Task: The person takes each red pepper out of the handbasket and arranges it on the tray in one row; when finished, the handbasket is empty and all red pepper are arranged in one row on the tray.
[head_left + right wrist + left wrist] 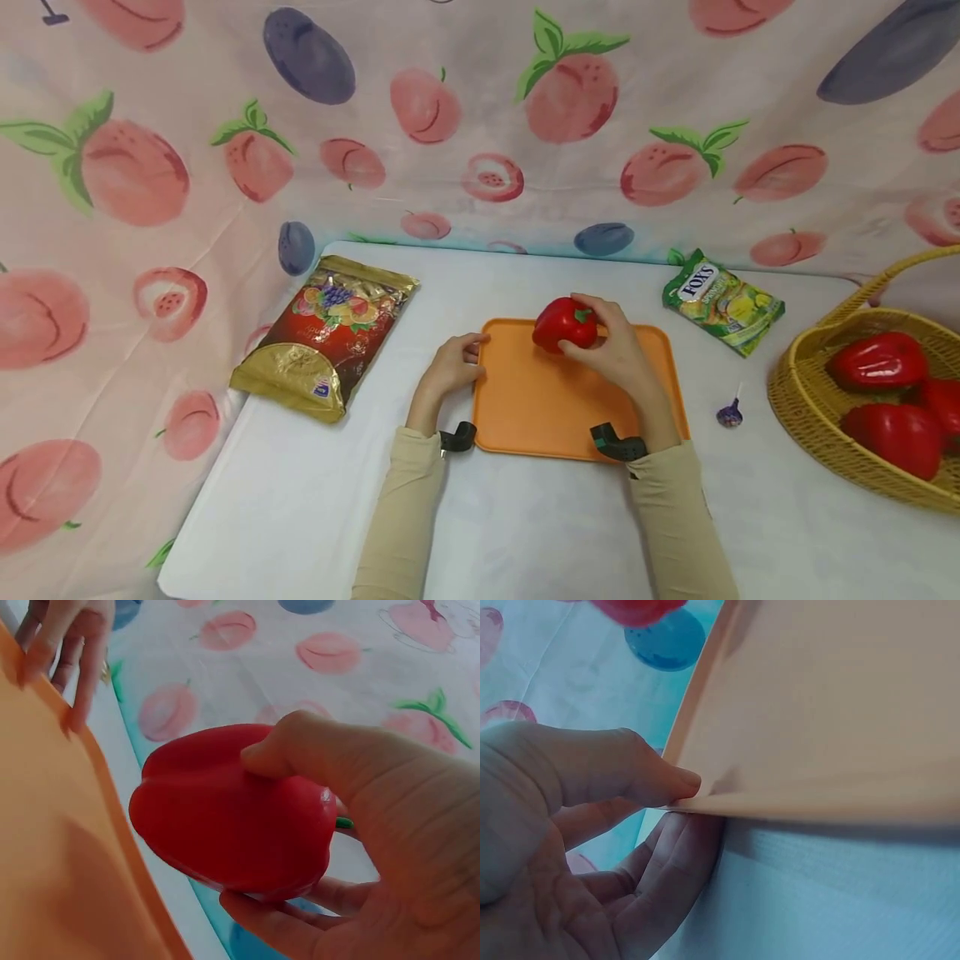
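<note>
A red bell pepper point(555, 327) with a green stem is held in my right hand point(619, 354), above the far part of the orange tray point(551, 408). In the right wrist view, the thumb lies on one side of the pepper point(225, 814) and the fingers on the other, with the stem towards the palm. My left hand point(452, 367) is at the tray's left edge. The left wrist view shows its thumb on the rim of the tray point(817, 808) and its fingers against the outer side, pinching it.
A gold and red packet point(330, 333) lies left of the tray. On the right are a green FOX'S candy bag point(722, 302), a purple-wrapped lollipop point(730, 414) and a wicker basket point(806, 417) with several red peppers point(896, 437). A fruit-print cloth point(487, 108) hangs behind the white table point(300, 517).
</note>
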Motion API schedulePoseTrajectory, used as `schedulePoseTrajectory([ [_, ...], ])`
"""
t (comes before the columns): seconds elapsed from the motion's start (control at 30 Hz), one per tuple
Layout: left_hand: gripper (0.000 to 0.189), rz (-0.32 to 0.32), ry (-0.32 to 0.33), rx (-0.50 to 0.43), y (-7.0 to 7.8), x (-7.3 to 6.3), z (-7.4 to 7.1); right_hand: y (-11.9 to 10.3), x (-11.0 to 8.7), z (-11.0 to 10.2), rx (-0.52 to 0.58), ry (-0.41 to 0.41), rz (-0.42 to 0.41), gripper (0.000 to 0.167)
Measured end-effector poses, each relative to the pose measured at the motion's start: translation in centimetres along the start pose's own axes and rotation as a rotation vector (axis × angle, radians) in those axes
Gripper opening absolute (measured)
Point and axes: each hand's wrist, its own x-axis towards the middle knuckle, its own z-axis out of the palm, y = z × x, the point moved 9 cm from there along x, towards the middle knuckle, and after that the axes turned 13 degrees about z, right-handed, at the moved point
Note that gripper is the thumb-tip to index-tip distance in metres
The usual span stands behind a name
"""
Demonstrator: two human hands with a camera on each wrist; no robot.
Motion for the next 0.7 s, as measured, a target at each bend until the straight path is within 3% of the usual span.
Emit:
schedulePoseTrajectory([
  [0.37,0.057,-0.01,0.002,-0.019,-0.4,0.1,0.2,-1.3,0.7,5.0,-0.101,-0.013,-0.044,0.081],
  [0.7,0.058,-0.003,0.002,-0.025,-0.3,0.2,0.2,-1.8,0.8,6.4,-0.16,0.066,-0.123,0.082],
])
